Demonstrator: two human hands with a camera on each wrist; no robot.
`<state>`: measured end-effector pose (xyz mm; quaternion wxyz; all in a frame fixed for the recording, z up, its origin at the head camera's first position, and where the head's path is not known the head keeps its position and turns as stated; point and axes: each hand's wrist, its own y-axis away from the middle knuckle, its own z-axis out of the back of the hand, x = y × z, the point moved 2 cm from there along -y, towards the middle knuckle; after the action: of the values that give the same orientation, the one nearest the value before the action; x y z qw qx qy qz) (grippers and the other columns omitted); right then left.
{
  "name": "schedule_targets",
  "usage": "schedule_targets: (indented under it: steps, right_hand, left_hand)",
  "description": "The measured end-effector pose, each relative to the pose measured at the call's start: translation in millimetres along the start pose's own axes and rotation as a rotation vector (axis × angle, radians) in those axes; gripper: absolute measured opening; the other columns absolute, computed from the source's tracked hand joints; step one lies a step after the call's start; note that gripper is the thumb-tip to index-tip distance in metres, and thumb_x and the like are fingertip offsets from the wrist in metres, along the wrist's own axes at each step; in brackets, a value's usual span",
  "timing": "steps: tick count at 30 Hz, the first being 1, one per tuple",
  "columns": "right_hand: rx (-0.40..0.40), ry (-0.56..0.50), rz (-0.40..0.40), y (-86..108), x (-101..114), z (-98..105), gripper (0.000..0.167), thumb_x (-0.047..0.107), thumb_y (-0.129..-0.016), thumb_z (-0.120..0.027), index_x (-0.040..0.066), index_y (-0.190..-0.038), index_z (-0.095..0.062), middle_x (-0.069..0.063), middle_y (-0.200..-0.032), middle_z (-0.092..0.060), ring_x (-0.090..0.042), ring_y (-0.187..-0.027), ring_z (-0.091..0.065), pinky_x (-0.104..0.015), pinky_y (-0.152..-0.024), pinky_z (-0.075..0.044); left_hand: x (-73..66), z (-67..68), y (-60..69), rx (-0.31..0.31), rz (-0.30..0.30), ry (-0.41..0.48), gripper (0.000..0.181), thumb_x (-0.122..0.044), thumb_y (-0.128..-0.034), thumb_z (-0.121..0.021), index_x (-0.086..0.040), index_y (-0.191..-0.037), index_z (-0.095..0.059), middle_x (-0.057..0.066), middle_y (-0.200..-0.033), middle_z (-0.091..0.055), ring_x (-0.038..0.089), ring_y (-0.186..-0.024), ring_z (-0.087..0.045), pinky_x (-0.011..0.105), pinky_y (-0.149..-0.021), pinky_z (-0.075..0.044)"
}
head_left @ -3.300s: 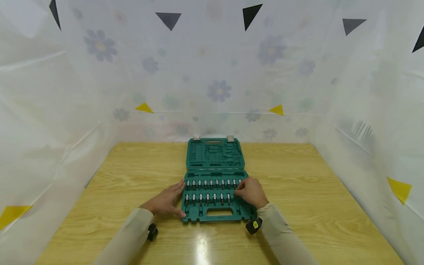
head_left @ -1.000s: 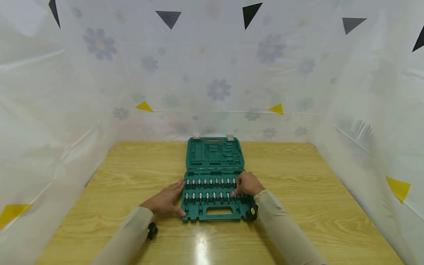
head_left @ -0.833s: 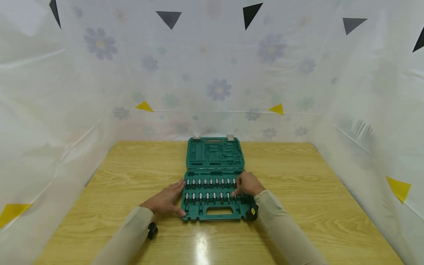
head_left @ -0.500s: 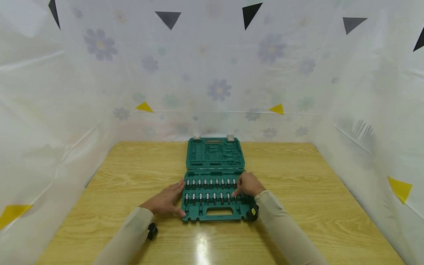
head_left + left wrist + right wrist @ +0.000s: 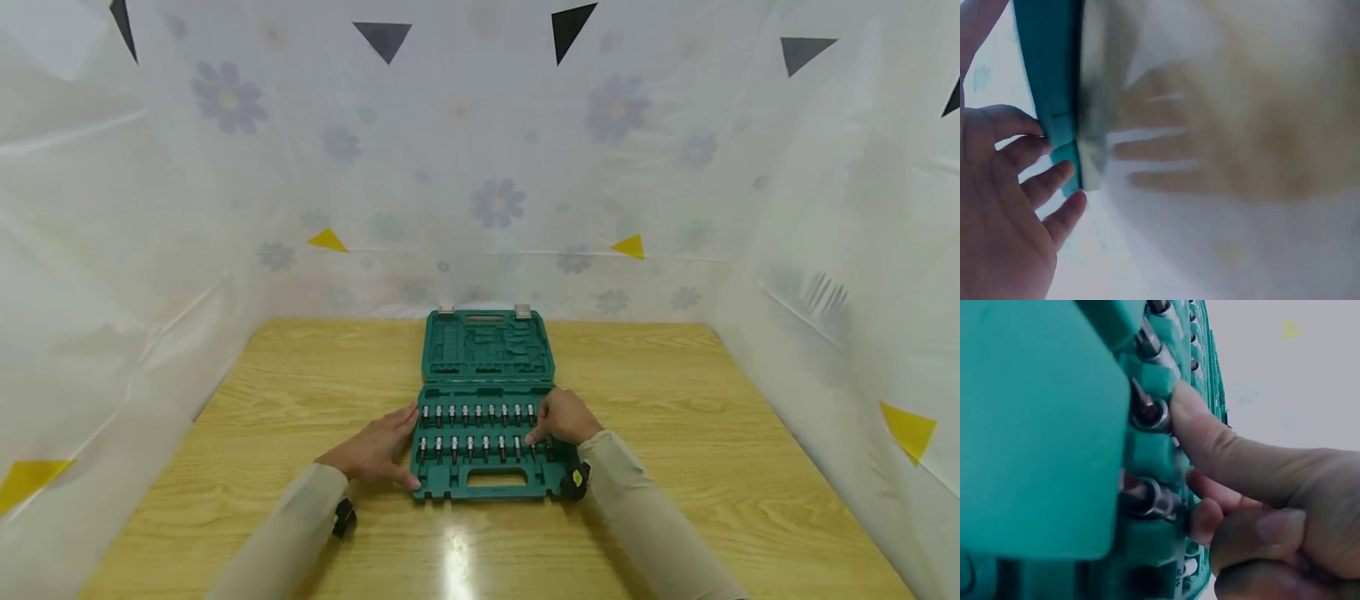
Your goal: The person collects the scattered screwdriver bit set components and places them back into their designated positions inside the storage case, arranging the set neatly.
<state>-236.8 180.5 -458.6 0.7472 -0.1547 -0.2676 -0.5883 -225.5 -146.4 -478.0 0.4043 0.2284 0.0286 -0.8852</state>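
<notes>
A teal tool case (image 5: 442, 482) lies unfolded on the table, two rows of silver bit sockets (image 5: 486, 450) set in its near half. My left hand (image 5: 371, 454) rests along the case's left side, thumb at the near corner and fingers spread; the left wrist view shows the fingertips (image 5: 1063, 169) at the edge. Over the right end of the front row is my right hand (image 5: 566, 417). In the right wrist view its thumb touches a bit socket (image 5: 1159, 419) seated in a slot. The other fingers are bent, their tips near the neighbouring bit socket (image 5: 1154, 500).
The case's lid (image 5: 487, 346), with moulded recesses and two latches, lies open toward the back. Wood-grain table (image 5: 675, 467) surrounds the case. Pale flowered sheeting (image 5: 495, 150) hangs behind and at both sides.
Since about three seconds ago my right hand has shifted slightly up and left, and a bit socket now shows beneath its thumb. Over the last second both hands stay almost still.
</notes>
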Motion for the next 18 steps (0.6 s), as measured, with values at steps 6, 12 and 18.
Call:
schedule_targets:
  steps: [6,12,18]
  right_hand:
    - [0.044,-0.189,-0.02,-11.2,-15,28,0.022,0.025,-0.085,-0.075,0.004,-0.078,-0.072,-0.004,-0.059,-0.055,-0.014,-0.045,-0.041,-0.031,-0.045,-0.039]
    - [-0.088,-0.347,-0.08,-35.0,-38,64,0.033,0.024,-0.094,-0.065,-0.007,-0.102,-0.068,-0.02,-0.086,-0.066,-0.038,-0.076,-0.061,-0.049,-0.067,-0.052]
    - [-0.124,-0.475,-0.147,-53.4,-56,71,0.034,0.018,-0.099,-0.055,-0.009,-0.121,-0.059,-0.026,-0.113,-0.063,-0.04,-0.104,-0.061,-0.05,-0.092,-0.049]
  left_hand:
    - [-1.6,25.7,-10.7,0.031,0.072,0.071,0.101,-0.052,-0.082,-0.072,0.002,-0.152,-0.022,0.02,-0.158,-0.017,0.042,-0.143,-0.017,0.059,-0.111,-0.022]
    - [8.1,55.9,-27.2,-0.024,0.187,0.307,0.088,-0.052,-0.0887,-0.064,-0.005,-0.153,-0.025,0.019,-0.156,-0.024,0.041,-0.142,-0.023,0.061,-0.108,-0.026]
    - [23.8,71.1,-44.9,-0.074,0.244,0.363,0.083,-0.052,-0.0935,-0.056,-0.001,-0.152,-0.026,0.024,-0.153,-0.027,0.043,-0.139,-0.027,0.06,-0.107,-0.028]
